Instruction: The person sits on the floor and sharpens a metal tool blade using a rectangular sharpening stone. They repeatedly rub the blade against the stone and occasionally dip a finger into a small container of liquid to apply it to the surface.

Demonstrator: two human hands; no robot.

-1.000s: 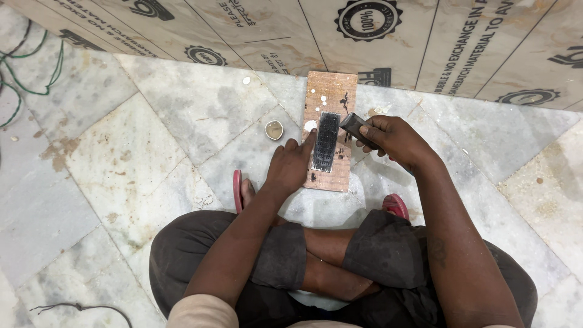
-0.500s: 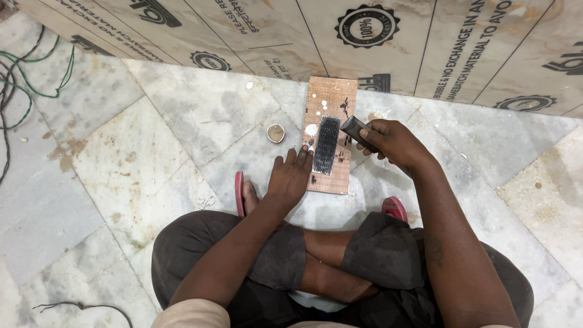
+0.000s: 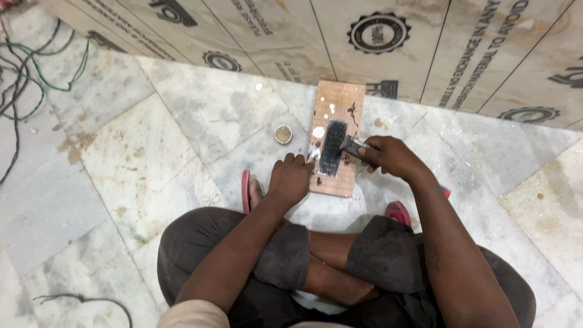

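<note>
Marble floor point(image 3: 152, 146): pale, veined slabs, serving as the work surface for 1 person who is sitting cross-legged on it. Plywood sheets point(image 3: 376, 42): several printed panels, lying along the far edge of the floor. Wooden board point(image 3: 336, 130): small rectangular offcut, lying flat on the floor just ahead of the knees, spotted with white paste and apparently serving as a backing under the piece being worked. Left hand point(image 3: 291, 179): resting at the board's near left edge, fingers point(image 3: 299, 160) curled narrow and pressing down beside the dark piece, seemingly steadying the board; whether they are pinching anything cannot be told. Right hand point(image 3: 392, 157): fingers wrapped closed around a small dark tool point(image 3: 352, 146), its tip meeting the right edge of the piece. Dark ribbed piece point(image 3: 333, 147): black, oblong, lying lengthwise on the middle of the board, between both hands. Red sandals point(image 3: 245, 188): 2, showing partly beside the legs. Wires point(image 3: 36, 79): green and dark, trailing at the far left. Small round tin point(image 3: 283, 134): open, standing on the floor just left of the board, near the left hand.
</note>
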